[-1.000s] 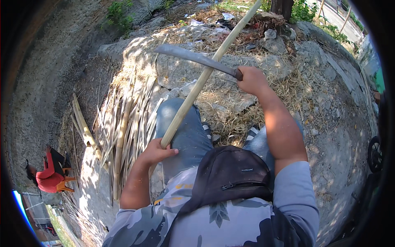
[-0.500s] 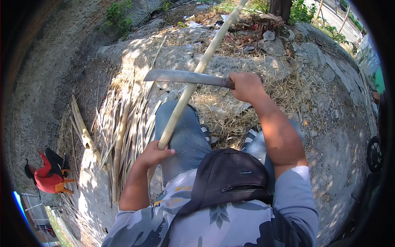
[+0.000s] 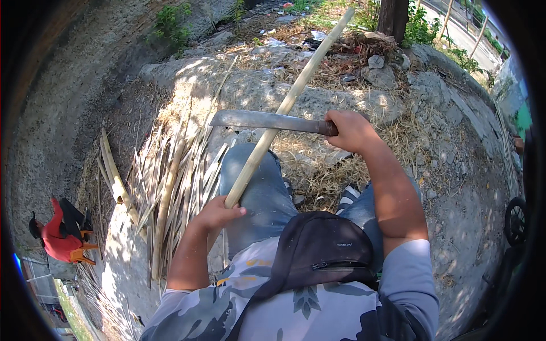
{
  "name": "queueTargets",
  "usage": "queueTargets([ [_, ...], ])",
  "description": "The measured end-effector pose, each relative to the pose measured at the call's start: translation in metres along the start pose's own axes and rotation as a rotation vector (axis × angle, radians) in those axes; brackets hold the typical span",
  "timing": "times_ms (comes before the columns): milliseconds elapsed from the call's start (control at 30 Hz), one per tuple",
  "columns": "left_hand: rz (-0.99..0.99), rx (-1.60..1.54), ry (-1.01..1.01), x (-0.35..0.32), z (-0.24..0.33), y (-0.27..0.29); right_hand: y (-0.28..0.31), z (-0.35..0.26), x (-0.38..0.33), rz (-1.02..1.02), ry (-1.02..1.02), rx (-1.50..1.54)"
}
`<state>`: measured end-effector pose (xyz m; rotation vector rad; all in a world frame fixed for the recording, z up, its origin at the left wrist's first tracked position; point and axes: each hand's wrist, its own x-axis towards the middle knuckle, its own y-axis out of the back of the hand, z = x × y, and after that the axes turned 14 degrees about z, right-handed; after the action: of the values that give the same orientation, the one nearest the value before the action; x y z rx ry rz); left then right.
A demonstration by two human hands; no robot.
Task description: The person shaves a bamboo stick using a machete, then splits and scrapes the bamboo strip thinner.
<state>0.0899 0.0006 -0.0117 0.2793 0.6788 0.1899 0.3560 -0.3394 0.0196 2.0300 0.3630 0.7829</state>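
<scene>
A long pale bamboo strip [image 3: 293, 94] slants away from me across my left thigh, its far end raised toward the upper right. Near its lower end my left hand [image 3: 215, 216] is closed round it, thumb along the side. My right hand [image 3: 350, 129] grips the dark handle of a machete [image 3: 256, 119]. The broad grey blade points left and lies across the bamboo strip around its middle, touching or just over it; I cannot tell which.
Split bamboo strips [image 3: 176, 193] lie piled on the ground left of my leg. Curled shavings [image 3: 318, 182] cover the ground between my feet. A black bag [image 3: 324, 244] rests on my lap. Far left, a person in red [image 3: 60, 236] sits on an orange chair. A tree trunk [image 3: 392, 23] stands ahead.
The machete and my right hand have shifted slightly right and nearer to me. The view has moved a little, and the bamboo strip's far tip now shows fully.
</scene>
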Motion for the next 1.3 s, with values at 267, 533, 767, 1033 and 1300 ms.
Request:
queueTargets([
  [267,0.004,-0.007,-0.016,-0.003,-0.003,-0.001,0.007,-0.011,0.001,0.118,0.163,-0.247],
  [533,-0.016,-0.069,0.005,0.0,-0.002,-0.002,-0.015,-0.031,-0.001,0.052,0.262,-0.217],
  [767,0.043,0.126,-0.052,-0.005,0.012,-0.009,-0.003,0.023,0.015,0.07,-0.316,-0.161],
  [1033,0.035,0.079,-0.005,-0.004,0.019,-0.012,-0.013,-0.003,0.001,-0.027,0.05,-0.19],
  [1300,0.029,0.065,-0.039,-0.001,0.011,-0.011,-0.026,0.026,0.013,0.033,-0.12,-0.12],
])
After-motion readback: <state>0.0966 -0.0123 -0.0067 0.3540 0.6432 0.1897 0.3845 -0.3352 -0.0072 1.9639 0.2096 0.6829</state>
